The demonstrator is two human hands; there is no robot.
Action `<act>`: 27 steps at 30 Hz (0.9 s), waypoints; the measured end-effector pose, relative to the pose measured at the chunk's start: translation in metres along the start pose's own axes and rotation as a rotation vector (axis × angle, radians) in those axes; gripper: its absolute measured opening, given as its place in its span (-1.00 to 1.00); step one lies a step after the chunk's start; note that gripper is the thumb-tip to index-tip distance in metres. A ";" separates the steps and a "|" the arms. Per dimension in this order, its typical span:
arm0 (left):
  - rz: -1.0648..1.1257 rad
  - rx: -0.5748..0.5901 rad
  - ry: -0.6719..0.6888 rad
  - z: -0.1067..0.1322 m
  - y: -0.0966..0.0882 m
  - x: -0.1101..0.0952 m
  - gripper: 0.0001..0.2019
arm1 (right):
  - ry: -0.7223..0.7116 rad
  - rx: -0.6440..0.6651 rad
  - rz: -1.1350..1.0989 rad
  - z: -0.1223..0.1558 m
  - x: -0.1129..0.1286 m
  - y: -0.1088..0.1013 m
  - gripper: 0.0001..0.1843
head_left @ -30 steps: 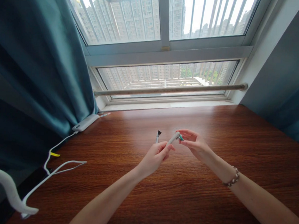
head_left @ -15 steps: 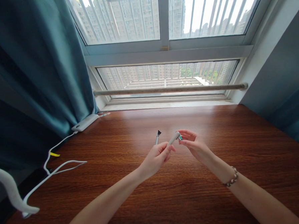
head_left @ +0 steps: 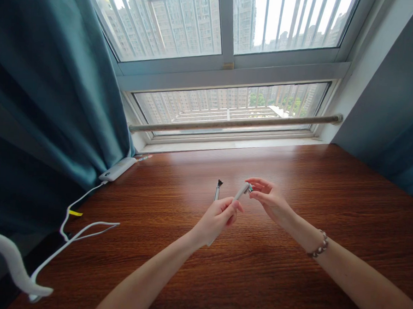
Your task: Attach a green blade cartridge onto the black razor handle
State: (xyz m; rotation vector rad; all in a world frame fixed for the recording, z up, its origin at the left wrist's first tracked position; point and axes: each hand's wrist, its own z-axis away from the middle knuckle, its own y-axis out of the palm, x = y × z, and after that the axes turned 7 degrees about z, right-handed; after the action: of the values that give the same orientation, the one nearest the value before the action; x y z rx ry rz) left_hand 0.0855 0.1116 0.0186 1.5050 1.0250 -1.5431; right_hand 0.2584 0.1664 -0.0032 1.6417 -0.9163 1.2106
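Observation:
My left hand [head_left: 220,217] is closed around the handle of a whitish toothbrush-like brush [head_left: 240,192], its head pointing up and to the right. Short bristles show on the right side of the head. My right hand [head_left: 267,197] has thumb and fingertips curled at that head, around a small teal piece [head_left: 250,188]; I cannot tell whether this is part of the brush. Just behind my left hand is a slim grey stick with a black tip [head_left: 219,183], its lower end hidden by the hand.
A brown wood-grain table [head_left: 177,185] reaches to the window sill. On the left lie a white power strip [head_left: 117,169], its white cable [head_left: 83,196] and a yellow tag [head_left: 75,213]. A curved white stand [head_left: 14,259] rises at lower left. A blue curtain [head_left: 58,73] hangs beside it.
The brush has tilted and shifted slightly right in my left hand, and its bristles show more plainly. My right fingers have moved slightly to the right, staying at the brush head.

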 end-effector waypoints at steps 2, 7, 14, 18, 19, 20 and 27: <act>-0.046 0.037 -0.052 0.002 -0.001 0.000 -0.62 | 0.006 -0.012 -0.023 0.000 0.002 0.000 -0.67; -0.207 0.141 -0.168 0.003 -0.004 0.000 -0.62 | -0.032 -0.059 -0.025 -0.003 0.005 -0.005 -0.66; -0.085 -0.058 0.017 0.000 -0.002 0.002 -0.63 | -0.064 -0.010 0.117 -0.001 0.001 -0.005 -0.61; -0.100 -0.008 -0.011 0.000 -0.003 0.003 -0.64 | -0.090 0.058 0.133 0.002 0.003 -0.004 -0.60; -0.127 -0.029 -0.017 0.000 -0.005 0.004 -0.63 | -0.091 0.063 0.137 0.003 0.004 -0.004 -0.60; -0.154 -0.061 -0.017 -0.001 -0.006 0.005 -0.62 | -0.089 0.064 0.143 0.003 0.004 -0.003 -0.61; -0.091 -0.055 0.016 -0.002 -0.008 0.002 -0.63 | -0.090 0.094 0.176 0.003 0.008 -0.001 -0.61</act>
State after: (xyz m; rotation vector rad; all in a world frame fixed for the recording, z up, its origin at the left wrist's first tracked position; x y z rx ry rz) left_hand 0.0790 0.1172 0.0172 1.4526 1.1500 -1.5555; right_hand 0.2623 0.1633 0.0034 1.7301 -1.0930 1.3244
